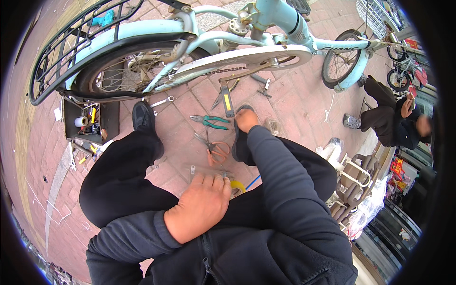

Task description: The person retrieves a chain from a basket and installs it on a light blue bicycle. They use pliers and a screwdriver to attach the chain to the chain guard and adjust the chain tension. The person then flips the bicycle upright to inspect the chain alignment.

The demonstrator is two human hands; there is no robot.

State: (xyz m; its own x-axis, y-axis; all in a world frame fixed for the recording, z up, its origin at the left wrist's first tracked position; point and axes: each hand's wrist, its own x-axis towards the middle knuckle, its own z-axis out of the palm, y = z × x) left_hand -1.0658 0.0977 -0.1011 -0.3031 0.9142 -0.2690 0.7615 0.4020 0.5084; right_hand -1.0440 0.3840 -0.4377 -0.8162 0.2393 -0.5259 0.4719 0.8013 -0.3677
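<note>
My left hand (202,205) is over my lap, its fingers curled down and their tips hidden. Just beyond the knuckles lies a clear plastic piece (209,170), and a yellow ring-shaped roll (237,188) is beside the hand. Farther forward, my right hand (247,119) is closed above my right shoe, close to the bicycle pedal (227,101); what its fingers hold, if anything, is hidden. Between my feet lie green-handled pliers (209,122) and orange-handled scissors (212,148). A light-blue bicycle (209,40) lies across the view ahead, its chain guard towards me.
Left of my left shoe is an open toolbox (90,121); a wrench (162,101) lies by the toe. A teal power tool (103,19) is behind the rear rack (61,59). At right are a seated person (396,111) and a cushioned metal chair (354,178).
</note>
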